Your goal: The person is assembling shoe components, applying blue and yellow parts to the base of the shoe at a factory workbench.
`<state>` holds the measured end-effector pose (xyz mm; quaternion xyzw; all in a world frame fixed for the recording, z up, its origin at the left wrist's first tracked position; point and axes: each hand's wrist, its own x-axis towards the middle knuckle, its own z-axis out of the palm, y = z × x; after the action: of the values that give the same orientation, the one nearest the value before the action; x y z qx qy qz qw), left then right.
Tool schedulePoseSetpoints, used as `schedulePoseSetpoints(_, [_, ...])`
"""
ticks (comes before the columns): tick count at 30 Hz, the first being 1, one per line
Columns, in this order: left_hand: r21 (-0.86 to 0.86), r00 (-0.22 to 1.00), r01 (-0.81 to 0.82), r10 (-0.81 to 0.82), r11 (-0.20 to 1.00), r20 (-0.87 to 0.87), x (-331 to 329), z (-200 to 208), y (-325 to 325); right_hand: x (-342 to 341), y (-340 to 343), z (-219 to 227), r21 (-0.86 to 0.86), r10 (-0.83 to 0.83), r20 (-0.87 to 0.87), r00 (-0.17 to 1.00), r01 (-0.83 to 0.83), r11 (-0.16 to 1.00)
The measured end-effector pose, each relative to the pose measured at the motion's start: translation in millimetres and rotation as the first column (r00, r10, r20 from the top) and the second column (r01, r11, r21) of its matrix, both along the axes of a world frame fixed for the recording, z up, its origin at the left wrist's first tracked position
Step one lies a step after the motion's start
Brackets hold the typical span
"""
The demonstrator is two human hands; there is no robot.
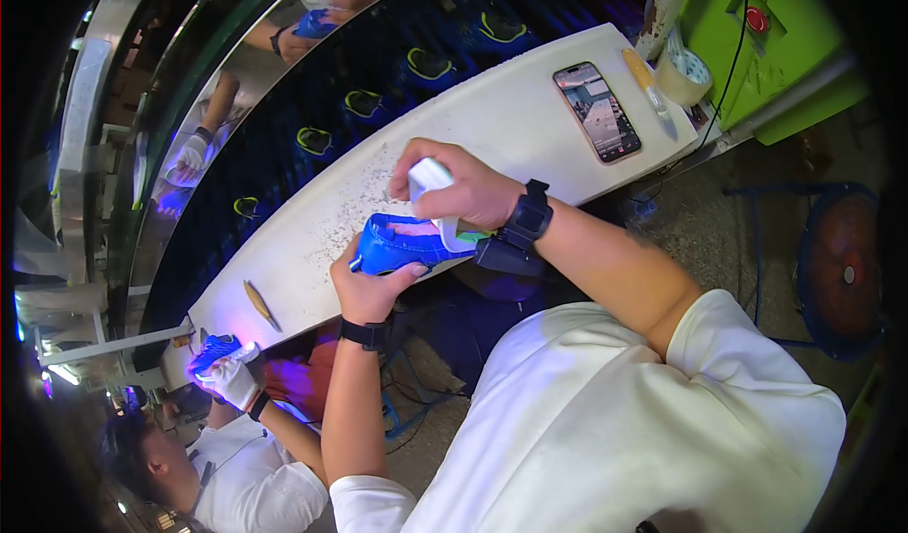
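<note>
My left hand [364, 285] is closed around the heel end of a blue shoe [397, 252], its opening facing up and something pale pink showing inside. My right hand [470, 188] grips a smooth white block [430, 176] just above the shoe's opening. Whether the block touches the shoe I cannot tell. The toe end is partly covered by my right hand and wrist, where a pale green and white edge shows. Both of my wrists wear black bands.
A white ledge [515, 88] holds a phone [596, 112], a wooden-handled knife [646, 84], a tape roll [683, 76] and a slim wooden tool [260, 304]. Dark shoes [427, 63] line the belt beyond. A co-worker's gloved hand [234, 382] holds another blue shoe [216, 351]. A fan [842, 270] stands right.
</note>
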<state>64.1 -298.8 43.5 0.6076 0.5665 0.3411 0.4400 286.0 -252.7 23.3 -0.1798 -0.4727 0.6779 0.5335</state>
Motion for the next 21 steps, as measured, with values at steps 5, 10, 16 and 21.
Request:
schedulePoseSetpoints(5, [-0.038, 0.982, -0.137, 0.14, 0.99, 0.123, -14, -25, -17, -17, -8, -41, -0.381, -0.174, -0.611, 0.772, -0.094, 0.92])
schedulePoseSetpoints(10, [0.116, 0.995, -0.078, 0.085, 0.99, -0.057, 9, -3, -33, -15, -18, 3, -0.17, -0.024, -0.24, 0.97, -0.018, 0.985])
schedulePoseSetpoints(16, [0.233, 0.927, 0.139, -0.044, 0.962, -0.373, 30, 32, -24, -9, -23, 27, 0.135, 0.07, 0.242, 0.968, -0.105, 0.985])
schedulePoseSetpoints(21, [0.273, 0.834, 0.321, -0.134, 0.907, -0.535, 48, 48, -3, 8, -13, 28, 0.276, 0.015, 0.384, 0.923, -0.13, 0.952])
